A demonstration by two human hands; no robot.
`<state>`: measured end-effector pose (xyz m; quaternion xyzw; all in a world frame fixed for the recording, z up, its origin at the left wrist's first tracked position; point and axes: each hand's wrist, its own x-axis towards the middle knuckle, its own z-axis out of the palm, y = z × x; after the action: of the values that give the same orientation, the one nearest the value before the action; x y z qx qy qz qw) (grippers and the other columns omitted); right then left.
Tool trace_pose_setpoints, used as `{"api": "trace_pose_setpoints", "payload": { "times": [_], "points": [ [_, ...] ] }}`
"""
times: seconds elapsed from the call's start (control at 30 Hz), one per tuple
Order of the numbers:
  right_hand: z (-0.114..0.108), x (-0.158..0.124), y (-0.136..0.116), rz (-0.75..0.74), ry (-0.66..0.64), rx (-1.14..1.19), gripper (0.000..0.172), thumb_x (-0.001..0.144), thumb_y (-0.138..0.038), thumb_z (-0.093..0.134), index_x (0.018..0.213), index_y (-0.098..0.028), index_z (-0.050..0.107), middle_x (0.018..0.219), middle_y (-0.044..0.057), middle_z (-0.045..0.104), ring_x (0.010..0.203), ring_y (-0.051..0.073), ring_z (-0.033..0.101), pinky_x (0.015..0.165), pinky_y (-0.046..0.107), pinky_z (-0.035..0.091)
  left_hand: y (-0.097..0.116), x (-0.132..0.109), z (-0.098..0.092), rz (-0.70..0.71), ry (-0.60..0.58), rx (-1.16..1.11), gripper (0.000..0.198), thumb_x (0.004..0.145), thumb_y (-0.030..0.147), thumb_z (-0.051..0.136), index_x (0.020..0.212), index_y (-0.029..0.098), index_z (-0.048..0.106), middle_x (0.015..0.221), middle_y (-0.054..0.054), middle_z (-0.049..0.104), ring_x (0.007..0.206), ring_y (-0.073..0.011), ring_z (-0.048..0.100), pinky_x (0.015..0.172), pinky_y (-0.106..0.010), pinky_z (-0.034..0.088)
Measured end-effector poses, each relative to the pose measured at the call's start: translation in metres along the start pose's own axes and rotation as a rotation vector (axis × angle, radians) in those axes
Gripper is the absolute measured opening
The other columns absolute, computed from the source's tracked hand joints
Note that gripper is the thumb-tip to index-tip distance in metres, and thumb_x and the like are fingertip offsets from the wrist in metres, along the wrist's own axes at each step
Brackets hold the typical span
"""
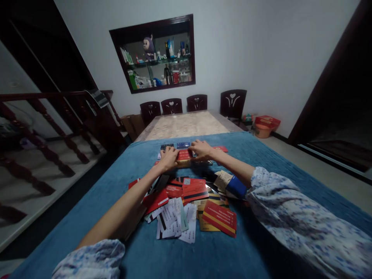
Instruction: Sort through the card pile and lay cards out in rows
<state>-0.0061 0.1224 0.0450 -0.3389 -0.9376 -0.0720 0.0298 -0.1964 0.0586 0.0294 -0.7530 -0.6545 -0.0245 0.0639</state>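
Both my arms reach forward over the blue cloth. My left hand (169,158) has its fingers curled on the left edge of a red card (184,155). At the card's right edge, the bent fingers of my right hand (200,150) press down on it. The red card lies on a pile with a yellowish front edge. Just behind it are a dark card (167,147) and a blue card (183,145); another red card (221,148) lies to the right. Closer to me is a loose spread of red cards (195,190), white cards (190,224) and gold cards (207,224).
A blue packet (236,187) with paper lies below my right forearm. The blue cloth (232,255) covers the near table, with the bare marble top (188,124) beyond. Dark chairs (171,105) line the far end. A wooden railing (52,116) stands left.
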Motion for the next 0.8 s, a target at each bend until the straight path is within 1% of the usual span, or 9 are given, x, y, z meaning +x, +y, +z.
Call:
{"api": "trace_pose_setpoints", "payload": {
  "times": [0.1, 0.33, 0.57, 0.7, 0.8],
  "points": [
    [0.004, 0.013, 0.003, 0.014, -0.024, 0.015, 0.036, 0.086, -0.041, 0.064, 0.114, -0.019, 0.067, 0.125, 0.017, 0.057, 0.117, 0.034, 0.048, 0.09, 0.048, 0.045, -0.004, 0.01, 0.002, -0.021, -0.014, 0.0, 0.047, 0.079, 0.013, 0.058, 0.125, 0.024, 0.055, 0.133, -0.014, 0.052, 0.129, -0.0341, 0.036, 0.098, -0.054, 0.034],
    [0.013, 0.041, 0.011, 0.078, -0.1, 0.008, 0.043, 0.083, -0.039, 0.063, 0.122, -0.02, 0.065, 0.128, 0.018, 0.057, 0.121, 0.036, 0.046, 0.092, 0.051, 0.044, -0.01, 0.035, 0.01, -0.061, -0.058, 0.012, 0.042, 0.079, 0.017, 0.055, 0.121, 0.023, 0.057, 0.132, -0.014, 0.052, 0.129, -0.0355, 0.035, 0.098, -0.056, 0.034],
    [0.024, 0.058, 0.015, 0.118, -0.152, -0.005, 0.042, 0.082, -0.036, 0.061, 0.121, -0.02, 0.066, 0.131, 0.018, 0.059, 0.123, 0.037, 0.047, 0.094, 0.051, 0.045, -0.013, 0.058, 0.021, -0.077, -0.119, 0.037, 0.04, 0.079, 0.017, 0.053, 0.119, 0.022, 0.058, 0.13, -0.015, 0.054, 0.128, -0.0355, 0.038, 0.097, -0.058, 0.036],
    [0.031, 0.066, 0.015, 0.123, -0.174, -0.008, 0.044, 0.081, -0.033, 0.06, 0.122, -0.018, 0.066, 0.131, 0.02, 0.06, 0.124, 0.038, 0.047, 0.095, 0.054, 0.044, -0.016, 0.065, 0.026, -0.084, -0.175, 0.047, 0.039, 0.077, 0.015, 0.054, 0.115, 0.02, 0.06, 0.129, -0.016, 0.056, 0.127, -0.0365, 0.039, 0.096, -0.058, 0.038],
    [0.034, 0.071, 0.015, 0.122, -0.19, -0.009, 0.042, 0.081, -0.029, 0.059, 0.121, -0.017, 0.067, 0.13, 0.02, 0.061, 0.123, 0.038, 0.048, 0.097, 0.056, 0.043, -0.019, 0.069, 0.03, -0.088, -0.204, 0.055, 0.039, 0.076, 0.014, 0.054, 0.114, 0.019, 0.061, 0.13, -0.017, 0.055, 0.129, -0.0376, 0.038, 0.097, -0.06, 0.037]
  ]
}}
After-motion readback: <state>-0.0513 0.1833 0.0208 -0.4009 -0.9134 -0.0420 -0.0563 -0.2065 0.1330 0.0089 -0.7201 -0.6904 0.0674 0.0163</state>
